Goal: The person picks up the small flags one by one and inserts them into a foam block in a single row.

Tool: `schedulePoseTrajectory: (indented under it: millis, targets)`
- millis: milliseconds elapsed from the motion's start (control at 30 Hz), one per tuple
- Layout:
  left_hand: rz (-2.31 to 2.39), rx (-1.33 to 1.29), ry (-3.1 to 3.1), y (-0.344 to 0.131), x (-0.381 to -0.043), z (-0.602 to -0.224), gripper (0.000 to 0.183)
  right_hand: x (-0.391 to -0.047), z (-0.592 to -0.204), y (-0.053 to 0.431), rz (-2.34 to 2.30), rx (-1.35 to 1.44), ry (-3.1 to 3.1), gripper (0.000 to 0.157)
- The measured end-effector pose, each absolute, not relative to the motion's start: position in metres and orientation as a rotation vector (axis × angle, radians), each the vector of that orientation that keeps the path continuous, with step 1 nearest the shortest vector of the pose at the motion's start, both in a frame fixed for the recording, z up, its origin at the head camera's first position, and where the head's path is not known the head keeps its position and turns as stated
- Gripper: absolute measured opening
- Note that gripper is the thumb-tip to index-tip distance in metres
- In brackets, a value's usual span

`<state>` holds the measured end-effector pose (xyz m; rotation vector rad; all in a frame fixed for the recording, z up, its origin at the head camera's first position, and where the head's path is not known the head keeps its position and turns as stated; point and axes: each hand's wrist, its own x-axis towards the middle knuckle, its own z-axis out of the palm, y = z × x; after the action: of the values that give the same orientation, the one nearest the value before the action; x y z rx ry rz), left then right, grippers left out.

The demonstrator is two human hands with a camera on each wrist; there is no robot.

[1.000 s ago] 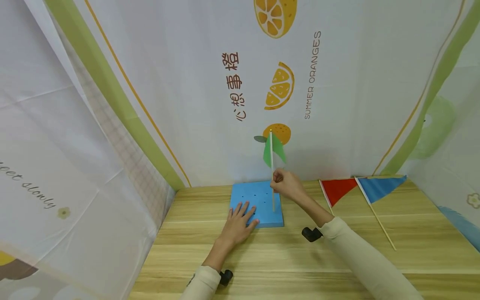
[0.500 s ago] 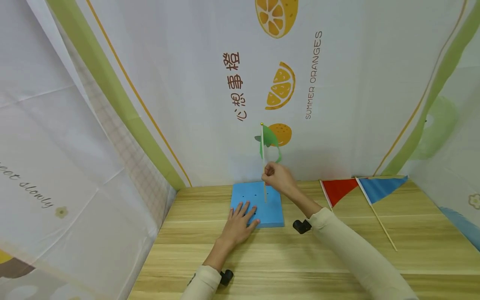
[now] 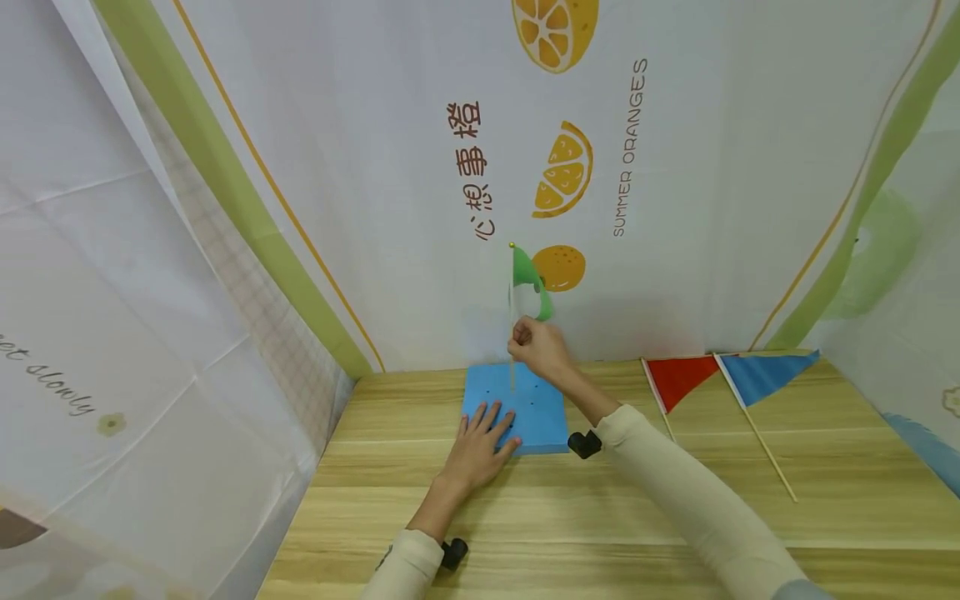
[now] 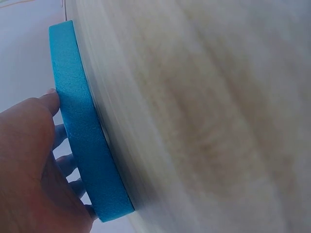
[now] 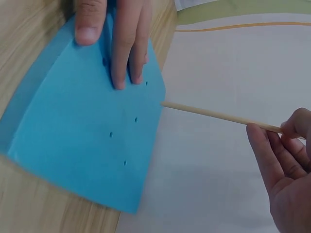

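Note:
A blue foam block [image 3: 546, 421] with several small holes in its top lies flat on the wooden table. My left hand [image 3: 474, 450] rests on its near left part, fingers spread straight; in the left wrist view the thumb [image 4: 51, 102] lies at the block's edge. Above the block, my right hand [image 3: 542, 348] pinches the thin wooden stick of a green flag [image 3: 525, 267] between thumb and fingers. The stick [image 5: 214, 114] stands roughly upright, its bare lower tip close over the far part of the block's top. The green cloth hangs curled beside the upper stick.
On the table's right side lie a red triangular flag [image 3: 677, 382] and a blue triangular flag [image 3: 765, 377] on wooden sticks. A white printed curtain [image 3: 675, 275] stands right behind the table's far edge, and another hangs on the left.
My right hand has moved left over the block, carrying the green flag from its right side toward the middle. My left hand has stayed on the block.

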<state>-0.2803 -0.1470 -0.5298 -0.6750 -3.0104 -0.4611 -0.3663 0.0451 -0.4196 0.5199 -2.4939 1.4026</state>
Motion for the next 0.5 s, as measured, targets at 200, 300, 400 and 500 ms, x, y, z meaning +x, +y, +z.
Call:
schedulePoseTrajectory:
  millis: [200,300,400,500]
  targets:
    - [-0.460,-0.673,-3.013,-0.147,-0.280,-0.530,0.062,-0.373,-0.418,0.034,1.415,0.504,-2.474,0.008]
    - [-0.459,-0.673,-3.015,-0.147,-0.281,-0.530,0.061,-0.374,-0.419,0.027,1.411,0.496,-2.479,0.008]
    - [-0.463,-0.672,-3.012,-0.147,-0.281,-0.530,0.061,-0.374,-0.420,0.022,1.398,0.492,-2.478,0.008]
    - [-0.462,-0.672,-3.009,-0.146,-0.280,-0.529,0.061,-0.375,-0.421,0.017,1.382,0.490,-2.467,0.008]
